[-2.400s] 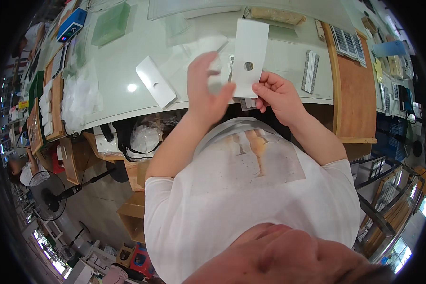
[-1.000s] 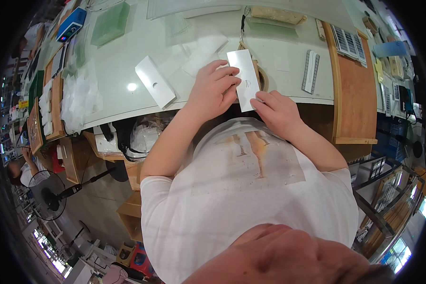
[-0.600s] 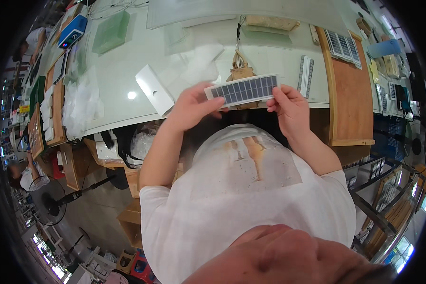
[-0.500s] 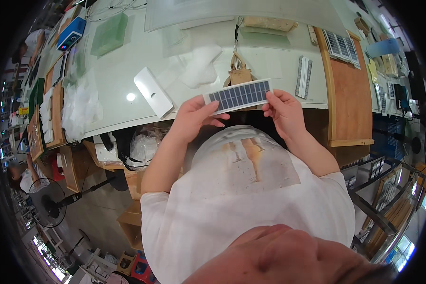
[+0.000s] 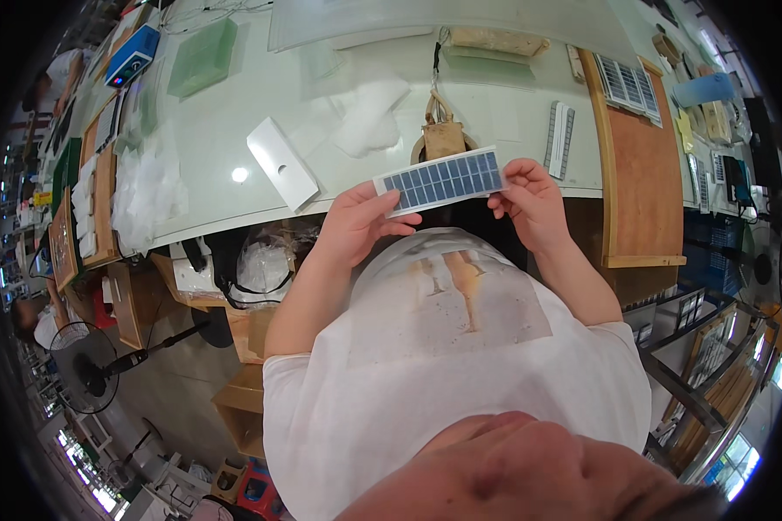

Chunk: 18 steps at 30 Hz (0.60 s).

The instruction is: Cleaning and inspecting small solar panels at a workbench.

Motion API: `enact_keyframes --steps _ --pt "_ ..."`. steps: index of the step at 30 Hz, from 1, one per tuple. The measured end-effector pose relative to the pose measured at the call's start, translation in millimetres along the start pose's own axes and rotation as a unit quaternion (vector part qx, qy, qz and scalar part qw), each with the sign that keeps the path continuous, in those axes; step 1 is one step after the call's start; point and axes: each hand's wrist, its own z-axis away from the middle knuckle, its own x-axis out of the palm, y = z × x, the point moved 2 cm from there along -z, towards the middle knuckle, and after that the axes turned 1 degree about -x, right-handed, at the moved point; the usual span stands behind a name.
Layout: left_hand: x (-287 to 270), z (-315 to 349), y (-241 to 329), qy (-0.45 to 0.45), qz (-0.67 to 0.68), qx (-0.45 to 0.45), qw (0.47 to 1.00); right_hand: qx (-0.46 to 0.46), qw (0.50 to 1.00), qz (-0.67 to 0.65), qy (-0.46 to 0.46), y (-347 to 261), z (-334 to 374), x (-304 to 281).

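A small solar panel (image 5: 444, 180) with dark blue cells and a white border is held above the front edge of the table, tilted slightly up at its right end. My left hand (image 5: 362, 222) grips its left end, thumb on the face and fingers beneath. At the right end, the closed fingers of my right hand (image 5: 530, 198) pinch the panel's edge or something thin along it; which of these I cannot tell. Just beyond the panel sits a tan taped block (image 5: 444, 139) with a cable. Left of it lies a white box-like housing (image 5: 281, 165) with a round hole.
A thin white foam sheet (image 5: 369, 117) lies on the pale table (image 5: 226, 130). Farther right are a strip of cells (image 5: 559, 139) and a wood-framed board (image 5: 643, 191) bearing more panels. Greenish sheets (image 5: 203, 59) and a blue device (image 5: 133, 56) stand far left. A fan (image 5: 87, 369) stands at left.
My right hand has shifted slightly right, its thumb moving off the panel's face toward the end edge. The panel has moved a little to the right; my left hand keeps its grip.
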Motion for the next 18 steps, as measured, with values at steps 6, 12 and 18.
enact_keyframes --steps 6,12,18 --pt "6.9 2.9 2.2 0.006 -0.050 0.013 0.999 0.080 0.997 0.003 0.023 -4.5 -2.1 0.0" --pt "8.9 5.6 2.2 0.007 -0.061 0.016 0.998 0.055 0.993 0.091 0.053 -1.1 -5.5 -1.6" --pt "9.0 5.5 3.2 -0.003 -0.062 0.015 0.998 0.043 0.990 0.124 0.050 -0.2 -8.8 -3.4"
